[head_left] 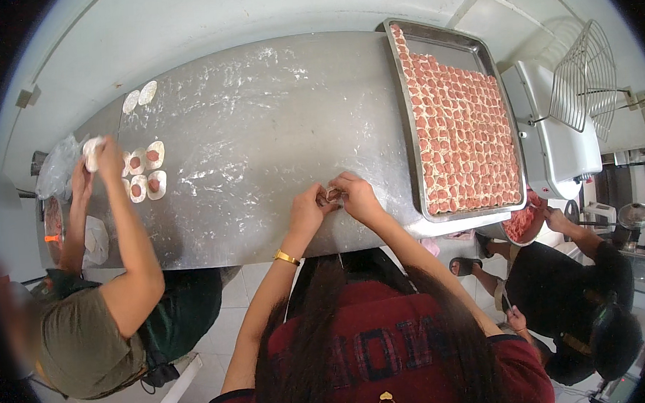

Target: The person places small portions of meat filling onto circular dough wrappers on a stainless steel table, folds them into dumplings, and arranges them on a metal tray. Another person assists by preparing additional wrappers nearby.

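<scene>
Near the front edge of the steel table (288,130), my left hand (310,208) and my right hand (359,201) meet with curled fingers. Pinched between both sets of fingertips is a small dumpling (332,195), its wrapper and pinkish meat partly showing; the fingers hide the rest. To the right stands a large metal tray (407,115), packed with rows of open-topped meat dumplings (466,133). Off to the left lie several pale round wrappers (155,154) with dabs of meat on them, and two plain wrappers (148,92) sit farther back.
At the left, a co-worker's hands (98,156) hold a stack of wrappers beside a plastic bag (58,166). On the right, another person reaches into a bowl of minced meat (522,222). A white machine (554,128) and a wire rack (584,78) stand beyond the tray.
</scene>
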Demonstrator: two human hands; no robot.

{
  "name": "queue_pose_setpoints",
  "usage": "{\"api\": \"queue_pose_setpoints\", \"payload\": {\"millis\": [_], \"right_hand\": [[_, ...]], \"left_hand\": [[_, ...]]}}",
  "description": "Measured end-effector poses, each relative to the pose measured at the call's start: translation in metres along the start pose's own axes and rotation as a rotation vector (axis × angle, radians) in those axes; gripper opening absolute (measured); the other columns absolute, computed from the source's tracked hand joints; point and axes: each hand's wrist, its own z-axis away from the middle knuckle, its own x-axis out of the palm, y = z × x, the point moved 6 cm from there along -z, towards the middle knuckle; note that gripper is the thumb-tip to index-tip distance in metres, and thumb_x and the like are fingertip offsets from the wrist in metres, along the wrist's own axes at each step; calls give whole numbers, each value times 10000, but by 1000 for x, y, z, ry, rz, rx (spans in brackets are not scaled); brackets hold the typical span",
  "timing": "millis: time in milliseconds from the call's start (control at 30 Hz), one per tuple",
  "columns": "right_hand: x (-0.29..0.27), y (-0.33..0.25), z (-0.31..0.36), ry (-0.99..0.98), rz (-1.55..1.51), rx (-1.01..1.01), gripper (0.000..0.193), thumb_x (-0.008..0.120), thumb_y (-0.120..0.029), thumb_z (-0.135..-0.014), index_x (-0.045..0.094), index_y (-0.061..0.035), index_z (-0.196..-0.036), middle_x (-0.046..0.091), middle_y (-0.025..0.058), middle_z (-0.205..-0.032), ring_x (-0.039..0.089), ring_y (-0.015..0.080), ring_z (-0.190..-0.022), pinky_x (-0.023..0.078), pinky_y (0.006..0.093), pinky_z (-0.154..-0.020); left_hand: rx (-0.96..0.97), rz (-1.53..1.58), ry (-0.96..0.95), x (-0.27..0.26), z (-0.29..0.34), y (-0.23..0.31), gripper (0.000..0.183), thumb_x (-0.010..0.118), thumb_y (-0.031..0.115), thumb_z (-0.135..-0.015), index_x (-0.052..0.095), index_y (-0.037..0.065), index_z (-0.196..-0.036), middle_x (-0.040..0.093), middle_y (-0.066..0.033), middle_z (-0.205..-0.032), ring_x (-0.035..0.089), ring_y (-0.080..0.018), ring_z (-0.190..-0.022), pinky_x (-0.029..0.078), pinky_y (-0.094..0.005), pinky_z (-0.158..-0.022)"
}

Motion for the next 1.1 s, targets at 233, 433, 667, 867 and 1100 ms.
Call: {"api": "queue_pose_setpoints", "payload": {"millis": [233, 433, 667, 867, 1100], "right_hand": [[4, 0, 4, -18, 53, 42, 314, 576, 92, -644, 643, -16, -932, 598, 146, -912, 605, 337, -880, 502, 391, -757], [-2, -6, 2, 43, 99, -29, 294, 570, 86, -652, 645, -16, -917, 597, 154, -889, 595, 350, -861, 495, 400, -745], [-1, -7, 2, -12, 46, -25, 310, 559, 86, -658, 630, 4, -948, 591, 174, -917, 579, 372, -880, 486, 413, -753], [-7, -11, 2, 43, 94, -138, 322, 547, 86, -673, 634, -16, -966, 590, 165, -908, 584, 372, -866, 489, 405, -743], [-3, -20, 5, -72, 191, -30, 379, 588, 38, -686, 617, -57, -1052, 569, 146, -1024, 552, 345, -979, 473, 406, -855]], "left_hand": [[46, 100, 28, -5, 1, 3, 244, 744, 87, -710, 586, 11, -880, 651, -137, -756, 652, -269, -691, 502, -347, -630], [31, 99, 1, -3, 4, 6, 221, 725, 72, -728, 592, 10, -893, 658, -151, -783, 666, -266, -719, 513, -343, -647], [16, 54, -23, -2, 2, 6, 219, 728, 91, -722, 574, 23, -862, 652, -157, -779, 650, -312, -735, 498, -372, -650], [12, -39, -47, -5, 0, 6, 219, 719, 159, -738, 583, 41, -864, 653, -151, -786, 638, -323, -761, 487, -414, -653], [25, -66, 9, -16, 9, -8, 205, 688, 183, -770, 607, 44, -896, 654, -132, -774, 635, -315, -739, 488, -410, -651]]}}
